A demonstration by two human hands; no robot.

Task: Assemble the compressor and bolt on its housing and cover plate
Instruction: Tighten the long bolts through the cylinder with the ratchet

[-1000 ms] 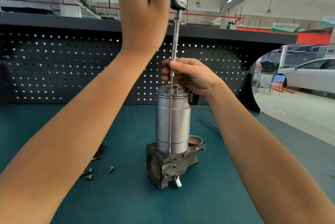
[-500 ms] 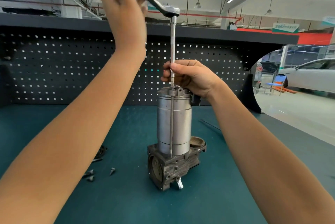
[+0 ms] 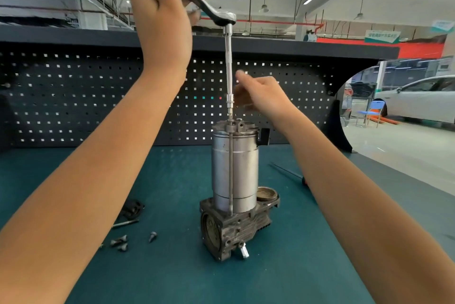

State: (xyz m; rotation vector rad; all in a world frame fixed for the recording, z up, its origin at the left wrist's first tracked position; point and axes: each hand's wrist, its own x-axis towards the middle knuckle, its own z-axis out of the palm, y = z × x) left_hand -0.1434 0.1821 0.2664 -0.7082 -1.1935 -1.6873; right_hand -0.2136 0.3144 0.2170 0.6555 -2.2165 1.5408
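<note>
The compressor stands upright on the green mat: a silver cylindrical housing [image 3: 235, 168] on a dark cast base [image 3: 234, 232]. A long through-bolt [image 3: 230, 175] runs down the housing's front. My left hand [image 3: 162, 8], raised high, grips the black handle of a ratchet wrench [image 3: 216, 14]. Its long extension bar [image 3: 229, 67] drops to a socket on the bolt head at the housing's top. My right hand [image 3: 261, 94] hovers blurred just right of the bar's lower end, fingers loose, holding nothing.
Several loose bolts [image 3: 120, 242] and a small dark part [image 3: 131, 207] lie on the mat [image 3: 73, 168] at the left. A thin black-handled tool [image 3: 290, 173] lies at the right. A black pegboard [image 3: 73, 97] closes off the back of the bench.
My right hand let go of the extension bar and lifted off to the right. My left hand swung the ratchet handle round to the left.
</note>
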